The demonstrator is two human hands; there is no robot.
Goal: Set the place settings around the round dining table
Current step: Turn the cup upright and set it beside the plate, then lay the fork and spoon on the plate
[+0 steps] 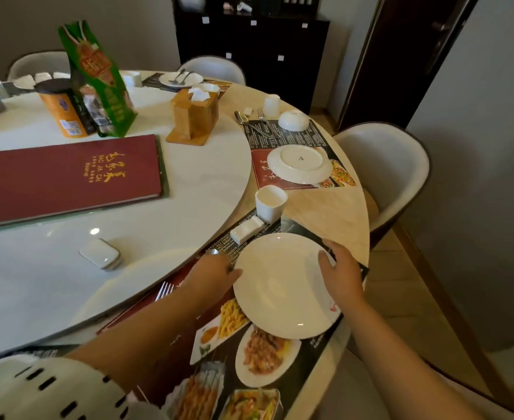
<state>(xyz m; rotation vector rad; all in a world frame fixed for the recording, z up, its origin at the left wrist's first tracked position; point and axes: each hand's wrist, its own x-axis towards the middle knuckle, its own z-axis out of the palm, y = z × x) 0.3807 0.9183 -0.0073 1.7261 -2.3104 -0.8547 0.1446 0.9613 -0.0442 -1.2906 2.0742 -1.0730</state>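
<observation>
Both hands were on the white plate (283, 286) at the nearest seat. Left hand (211, 275) gripped its left rim, right hand (342, 275) held the right rim, thumb over the top. Plate sat face up on the food-photo placemat (207, 353), apparently being centred; can't tell if it was fully down or slightly lifted.

Taking that plate as landmark: a small white rest (246, 230) lay just beyond its far edge, a white cup (270, 204) just past that. A fork (164, 291) showed to its left, partly hidden by the left forearm. Something metallic by the left hand's knuckles, too hidden to name.

Next seat, further round the table beyond the plate: upside-down plate (299, 165) on its own mat, inverted bowl (293, 120), spoon (243, 119) and second fork (264, 118) lying loose. A third seat, far beyond, had a plate with cutlery (180, 78) piled on it.

Judgement: early to midway. Nearest setting was close to done. Next seat likely still needed plate and bowl turned over and cutlery laid out; the far one likewise. The rest of the table was out of view.
</observation>
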